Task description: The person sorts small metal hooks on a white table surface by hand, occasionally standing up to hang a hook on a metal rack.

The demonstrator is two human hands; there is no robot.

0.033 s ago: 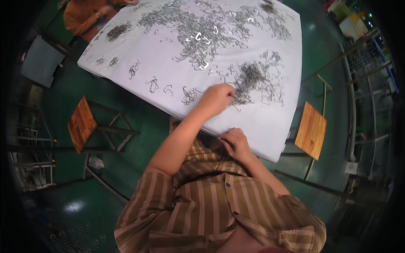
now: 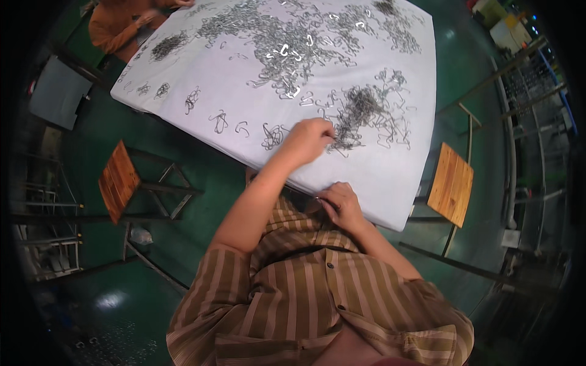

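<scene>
A dark pile of small bent wire hooks (image 2: 360,107) lies on the white-covered table (image 2: 366,183). At the pile's near left edge is my left hand (image 2: 307,141), fingers curled together over the cloth; whatever they pinch is hidden. My right hand (image 2: 342,204) stays low by the table's near edge, thumb and fingers pressed on something small and partly shiny that I cannot make out. Beside it, below the edge, is a dark patch I cannot identify. A small cluster of hooks (image 2: 273,137) sits just left of my left hand, with more little clusters along the edge.
A broad spread of grey hooks (image 2: 281,46) covers the table's far middle, with a few white pieces among them. A person in an orange top (image 2: 119,27) works at the far left corner. Wooden-topped stools stand left (image 2: 119,181) and right (image 2: 450,185).
My left hand has shifted slightly left, away from the pile. My right hand keeps the same pinch, and the whole view has moved a little.
</scene>
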